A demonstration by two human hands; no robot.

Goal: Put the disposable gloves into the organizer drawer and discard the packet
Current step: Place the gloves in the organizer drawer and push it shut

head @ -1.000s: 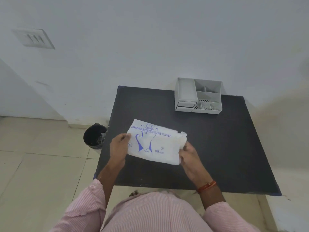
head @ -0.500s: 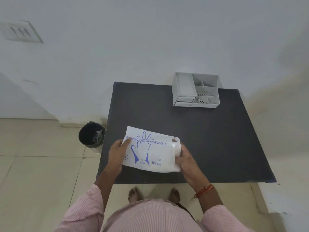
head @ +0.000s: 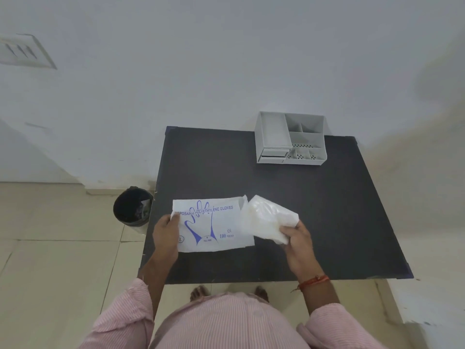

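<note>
A white packet (head: pixel 216 225) printed with a blue hand and "polyethylene gloves" lies flat over the near part of the black table (head: pixel 327 210). My left hand (head: pixel 166 231) pinches its left edge. A translucent white stack of disposable gloves (head: pixel 266 217) sticks out just right of the packet's torn right end, and my right hand (head: pixel 295 240) grips the stack's lower right corner. The grey organizer (head: pixel 290 138) stands at the table's far edge, with its small drawer (head: pixel 274 152) at the front left looking shut.
A black waste bin (head: pixel 132 206) with a liner sits on the tiled floor just left of the table. A white wall rises behind the table. My bare feet show below the table's near edge.
My right hand has pulled the glove stack out of the packet's right end and moved to the right. The packet now lies flatter, still held at its left edge.
</note>
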